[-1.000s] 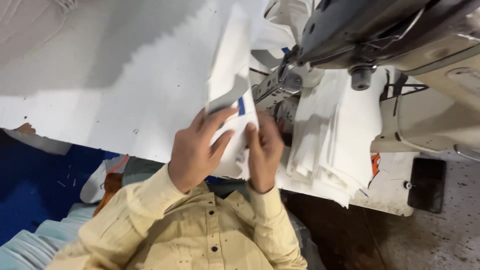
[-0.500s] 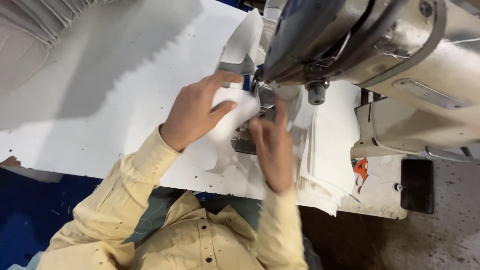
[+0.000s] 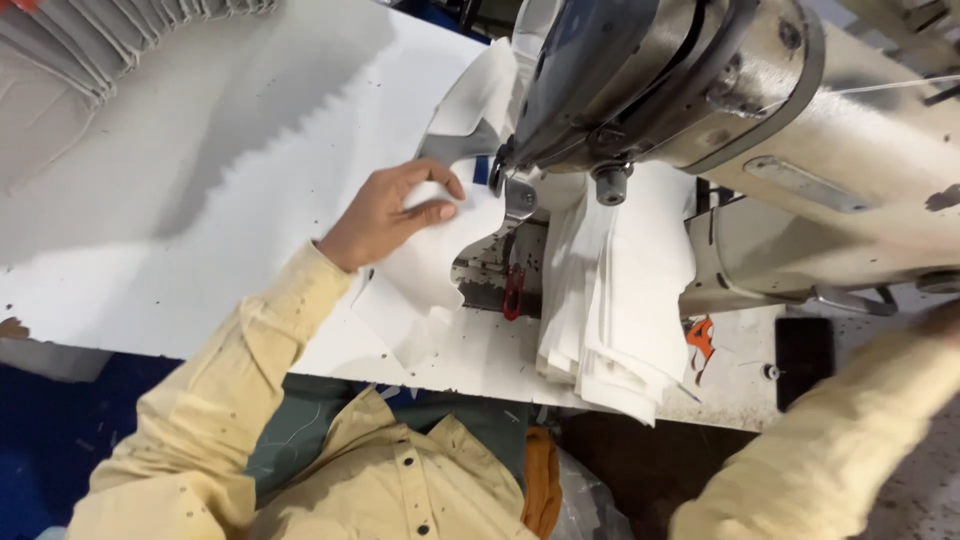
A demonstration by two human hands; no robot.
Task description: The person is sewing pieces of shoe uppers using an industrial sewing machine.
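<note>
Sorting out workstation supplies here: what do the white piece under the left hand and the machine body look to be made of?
The white piece under the left hand looks like thin woven cloth or interlining, matte: it folds and curls limply. The machine body looks like painted cast metal, cream, slightly glossy, with chipped dark spots. The stack of white pieces beside it seems the same soft cloth.

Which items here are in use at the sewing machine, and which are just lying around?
In use:
- left hand pressing white fabric piece
- sewing machine
- right hand, blurred at the frame edge

Lying about:
- stack of white pieces
- pleated grey fabric
- red-handled tool
</note>
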